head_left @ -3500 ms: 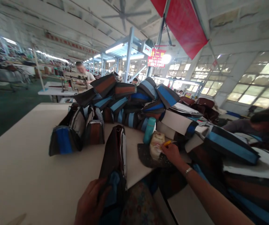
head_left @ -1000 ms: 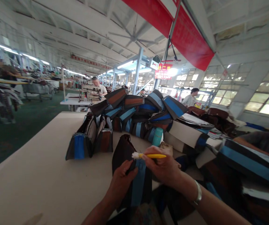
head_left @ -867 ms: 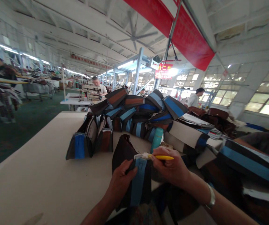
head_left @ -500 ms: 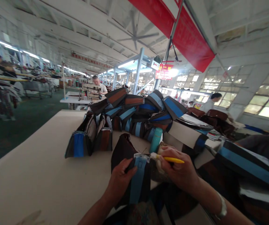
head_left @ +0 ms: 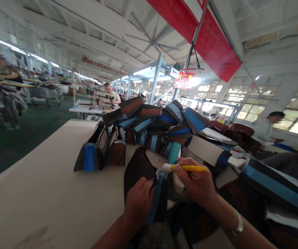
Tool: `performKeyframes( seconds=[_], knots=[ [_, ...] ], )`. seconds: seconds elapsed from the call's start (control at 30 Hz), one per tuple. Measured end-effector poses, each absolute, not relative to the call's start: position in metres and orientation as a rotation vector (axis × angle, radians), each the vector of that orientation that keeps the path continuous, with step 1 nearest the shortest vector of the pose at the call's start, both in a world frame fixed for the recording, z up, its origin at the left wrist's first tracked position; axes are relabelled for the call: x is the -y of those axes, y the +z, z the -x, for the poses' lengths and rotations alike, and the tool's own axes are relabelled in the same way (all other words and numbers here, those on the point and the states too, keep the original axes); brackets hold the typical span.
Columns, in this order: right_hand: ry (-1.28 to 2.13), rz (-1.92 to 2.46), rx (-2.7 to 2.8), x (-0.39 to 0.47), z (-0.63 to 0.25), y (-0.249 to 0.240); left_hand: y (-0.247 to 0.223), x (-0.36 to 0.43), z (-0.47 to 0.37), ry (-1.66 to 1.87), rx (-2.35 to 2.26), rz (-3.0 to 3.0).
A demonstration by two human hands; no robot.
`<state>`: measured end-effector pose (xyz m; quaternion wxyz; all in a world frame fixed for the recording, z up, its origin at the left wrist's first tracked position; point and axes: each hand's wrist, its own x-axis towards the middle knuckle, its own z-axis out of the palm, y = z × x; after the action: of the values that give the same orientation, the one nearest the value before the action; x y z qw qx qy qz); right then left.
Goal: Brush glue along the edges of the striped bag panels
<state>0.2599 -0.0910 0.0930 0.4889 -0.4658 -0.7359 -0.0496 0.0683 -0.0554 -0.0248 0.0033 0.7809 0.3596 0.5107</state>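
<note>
My left hand [head_left: 140, 200] is closed on the edge of a dark bag piece [head_left: 138, 166] with a light blue stripe, steadying it upright on the table. My right hand [head_left: 197, 180] pinches a yellow-handled brush [head_left: 190, 168]. The brush's white, clotted tip is at the top edge of the blue stripe [head_left: 160, 176], where whitish residue shows. Behind the right hand stands a teal bottle [head_left: 174, 153]. Below that hand is a container [head_left: 177, 185] with a whitish smeared surface, partly hidden by the fingers.
Two striped bag pieces [head_left: 89, 157] stand on the pale table [head_left: 47, 183] to the left. A heap of similar pieces [head_left: 152, 119] lies at the back, and more striped panels [head_left: 276, 183] are at the right. Co-workers [head_left: 270, 126] are in the background.
My left hand has shifted up and right along the bag piece, now covering more of the blue stripe. The brush tip has risen slightly. The whole view has tilted a little.
</note>
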Motion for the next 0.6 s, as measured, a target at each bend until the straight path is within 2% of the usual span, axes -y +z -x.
performKeyframes(
  seconds=[0.17, 0.33, 0.43, 0.6],
  knots=[
    [-0.078, 1.14, 1.79, 0.099, -0.249, 0.111, -0.022, 0.058, -0.079, 1.528, -1.142, -2.979],
    [-0.129, 1.196, 2.12, 0.091, -0.25, 0.106, -0.019, 0.06, -0.085, 1.515, -1.204, -3.03],
    [-0.241, 1.165, 2.099, 0.091, -0.253, 0.11, -0.019, 0.062, -0.088, 1.468, -1.21, -3.034],
    [-0.219, 1.218, 2.202, 0.087, -0.25, 0.111, -0.016, 0.067, -0.094, 1.41, -1.192, -3.025]
  ],
)
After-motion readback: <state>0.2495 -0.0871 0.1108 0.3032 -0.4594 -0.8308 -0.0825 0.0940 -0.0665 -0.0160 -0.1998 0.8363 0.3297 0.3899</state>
